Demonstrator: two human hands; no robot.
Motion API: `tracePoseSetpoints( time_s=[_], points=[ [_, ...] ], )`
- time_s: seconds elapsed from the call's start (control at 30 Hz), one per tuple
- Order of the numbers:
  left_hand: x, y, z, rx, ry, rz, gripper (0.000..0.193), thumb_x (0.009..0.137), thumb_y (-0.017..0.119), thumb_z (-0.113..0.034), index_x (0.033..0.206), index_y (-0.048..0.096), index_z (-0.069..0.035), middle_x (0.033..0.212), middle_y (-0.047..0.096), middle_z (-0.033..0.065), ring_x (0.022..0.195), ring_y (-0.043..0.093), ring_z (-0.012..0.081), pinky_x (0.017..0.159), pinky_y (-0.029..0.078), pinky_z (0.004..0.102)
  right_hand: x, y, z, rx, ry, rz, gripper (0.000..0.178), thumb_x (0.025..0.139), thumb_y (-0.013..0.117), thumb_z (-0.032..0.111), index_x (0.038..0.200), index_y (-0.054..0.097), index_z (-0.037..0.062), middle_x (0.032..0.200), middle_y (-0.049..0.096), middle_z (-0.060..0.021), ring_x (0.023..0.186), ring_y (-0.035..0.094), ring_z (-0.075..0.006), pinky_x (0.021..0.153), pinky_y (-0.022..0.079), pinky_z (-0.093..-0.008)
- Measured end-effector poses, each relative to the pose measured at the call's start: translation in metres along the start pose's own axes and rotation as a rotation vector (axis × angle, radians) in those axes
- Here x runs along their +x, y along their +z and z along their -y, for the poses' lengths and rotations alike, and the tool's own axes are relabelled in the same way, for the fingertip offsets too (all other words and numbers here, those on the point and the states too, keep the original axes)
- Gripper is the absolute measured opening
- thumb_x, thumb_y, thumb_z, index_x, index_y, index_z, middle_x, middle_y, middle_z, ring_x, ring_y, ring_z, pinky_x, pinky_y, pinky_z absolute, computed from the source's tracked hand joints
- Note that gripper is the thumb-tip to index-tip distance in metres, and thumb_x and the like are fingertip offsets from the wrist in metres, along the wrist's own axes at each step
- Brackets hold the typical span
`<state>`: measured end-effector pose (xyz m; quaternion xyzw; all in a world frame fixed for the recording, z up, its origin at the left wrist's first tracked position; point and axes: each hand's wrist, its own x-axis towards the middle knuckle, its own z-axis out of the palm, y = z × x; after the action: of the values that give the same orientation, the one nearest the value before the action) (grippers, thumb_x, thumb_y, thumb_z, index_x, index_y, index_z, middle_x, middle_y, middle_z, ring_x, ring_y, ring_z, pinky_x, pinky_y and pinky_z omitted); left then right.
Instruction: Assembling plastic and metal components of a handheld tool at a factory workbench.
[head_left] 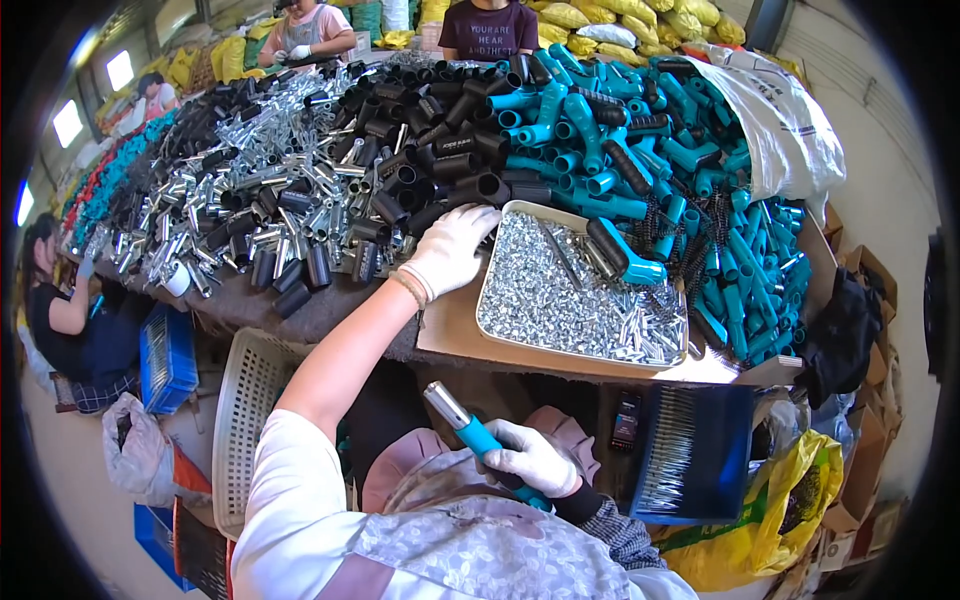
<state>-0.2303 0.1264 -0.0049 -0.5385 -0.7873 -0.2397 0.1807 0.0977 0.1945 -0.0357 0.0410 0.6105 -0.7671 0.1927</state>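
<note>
In my white-gloved right hand [535,462], low in front of my body, is a teal plastic handle [480,438] with a shiny metal tube [445,404] standing out of its upper end. The fingers wrap round the handle, which tilts up to the left. My left arm reaches forward. The gloved left hand [448,252] rests at the near edge of a heap of black tubes [455,165], beside a tray [483,300] of small metal parts. Its fingers stretch over the black tubes, their tips partly hidden; I see nothing held there.
Teal handles [590,130] pile up at the right, silvery metal parts [310,190] at the left. One teal handle with a black grip [625,250] lies in the tray. Below the table are a cream basket [235,400] and a blue bin [735,450]. Other people sit across and far left.
</note>
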Motion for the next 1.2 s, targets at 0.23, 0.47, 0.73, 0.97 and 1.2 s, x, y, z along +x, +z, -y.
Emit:
tracePoseSetpoints(
  time_s=[0.23, 0.47, 0.73, 0.97, 1.2],
  points=[
    [0.008, -0.011, 0.010, -0.069, -0.217, -0.113, 0.045, 0.079, 0.076, -0.013, 0.123, 0.066, -0.011, 0.121, 0.057, 0.0155, 0.108, 0.063, 0.0360, 0.092, 0.055, 0.0449, 0.003, -0.003, -0.003, -0.044, 0.025, -0.018, 0.033, 0.098, 0.064, 0.026, 0.121, 0.058, 0.0036, 0.092, 0.063, 0.0010, 0.077, 0.056, -0.0054, 0.066, 0.046, -0.0220],
    [0.017, -0.011, 0.001, 0.137, -0.390, 0.149, 0.030, 0.090, 0.066, -0.040, 0.092, 0.073, -0.011, 0.088, 0.069, 0.0128, 0.088, 0.069, 0.0349, 0.077, 0.055, 0.0471, 0.010, -0.004, -0.011, -0.070, -0.006, -0.003, 0.035, 0.098, 0.065, 0.028, 0.122, 0.059, 0.0029, 0.093, 0.062, 0.0011, 0.081, 0.055, -0.0064, 0.073, 0.046, -0.0241],
    [-0.025, 0.004, 0.008, -0.052, -0.176, 0.069, 0.048, 0.079, 0.074, -0.027, 0.120, 0.067, -0.001, 0.124, 0.064, 0.0176, 0.116, 0.058, 0.0356, 0.103, 0.048, 0.0429, 0.018, -0.004, -0.022, -0.095, -0.024, 0.011, 0.036, 0.097, 0.066, 0.028, 0.122, 0.060, 0.0020, 0.093, 0.061, 0.0006, 0.081, 0.055, -0.0071, 0.073, 0.046, -0.0255],
    [-0.028, 0.000, -0.005, 0.069, -0.099, 0.209, 0.078, 0.081, 0.077, -0.034, 0.144, 0.046, -0.001, 0.146, 0.048, 0.0206, 0.131, 0.048, 0.0372, 0.111, 0.042, 0.0452, 0.029, 0.000, -0.025, -0.176, -0.056, 0.030, 0.033, 0.096, 0.065, 0.025, 0.120, 0.062, 0.0025, 0.091, 0.061, 0.0009, 0.080, 0.055, -0.0071, 0.073, 0.046, -0.0254],
    [-0.014, 0.009, -0.006, 0.161, -0.121, 0.064, 0.072, 0.075, 0.078, -0.023, 0.139, 0.051, -0.004, 0.144, 0.047, 0.0198, 0.126, 0.050, 0.0394, 0.105, 0.046, 0.0476, 0.030, -0.001, -0.028, -0.120, -0.023, 0.052, 0.032, 0.097, 0.065, 0.024, 0.121, 0.062, 0.0031, 0.089, 0.061, 0.0013, 0.078, 0.054, -0.0061, 0.072, 0.046, -0.0248]
  ],
)
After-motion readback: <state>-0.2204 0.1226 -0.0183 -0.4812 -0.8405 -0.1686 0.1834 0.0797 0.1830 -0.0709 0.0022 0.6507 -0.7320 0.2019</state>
